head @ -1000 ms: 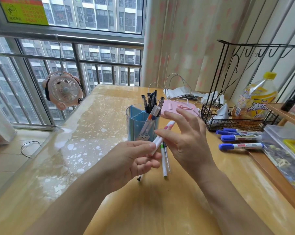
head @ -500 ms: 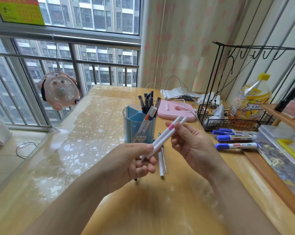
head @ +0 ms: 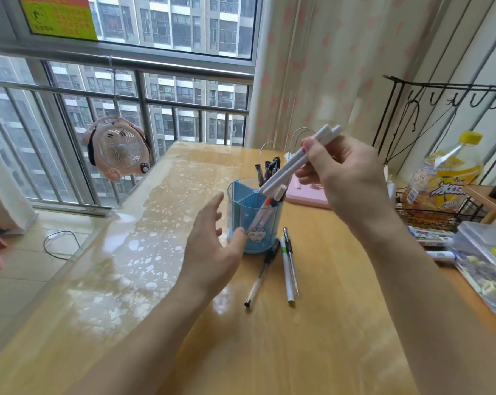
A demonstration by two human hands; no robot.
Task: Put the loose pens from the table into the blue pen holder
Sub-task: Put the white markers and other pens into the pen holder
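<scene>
The blue pen holder stands mid-table with several pens in its back section. My right hand grips two white pens above it, slanted, their lower ends at the holder's rim. My left hand is open, fingers spread, just left of the holder and holding nothing. Three loose pens lie on the table in front of the holder: a clear black-tipped pen, a white pen and a slim dark-clipped pen.
A pink fan hangs on the window rail at left. A pink pad, a wire basket with a yellow bottle, blue-capped markers and a plastic box crowd the right side.
My left hand has let go of the white pens and opened. My right hand now holds both pens alone and has raised them over the holder.
</scene>
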